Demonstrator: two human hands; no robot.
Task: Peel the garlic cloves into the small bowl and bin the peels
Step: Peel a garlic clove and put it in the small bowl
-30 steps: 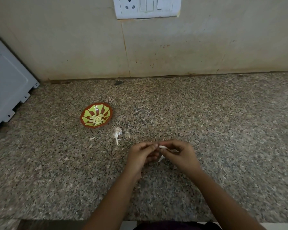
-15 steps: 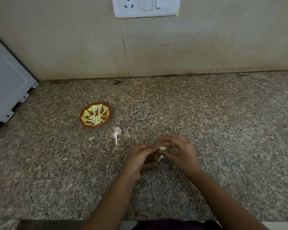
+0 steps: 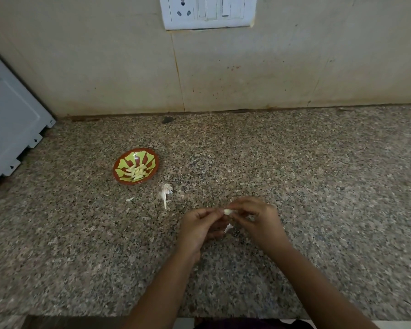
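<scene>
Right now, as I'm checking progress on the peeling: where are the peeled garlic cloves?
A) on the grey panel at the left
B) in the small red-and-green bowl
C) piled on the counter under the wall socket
B: the pale peeled cloves lie inside the small bowl, while the left hand and right hand pinch one more clove between them.

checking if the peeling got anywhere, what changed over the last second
Very little. The left hand and right hand keep pinching the garlic clove between them; the right one only shifted slightly on it. A strip of peel still hangs beneath. Nothing was picked up or let go. The small bowl of peeled cloves and the garlic stalk on the counter stayed put.
</scene>
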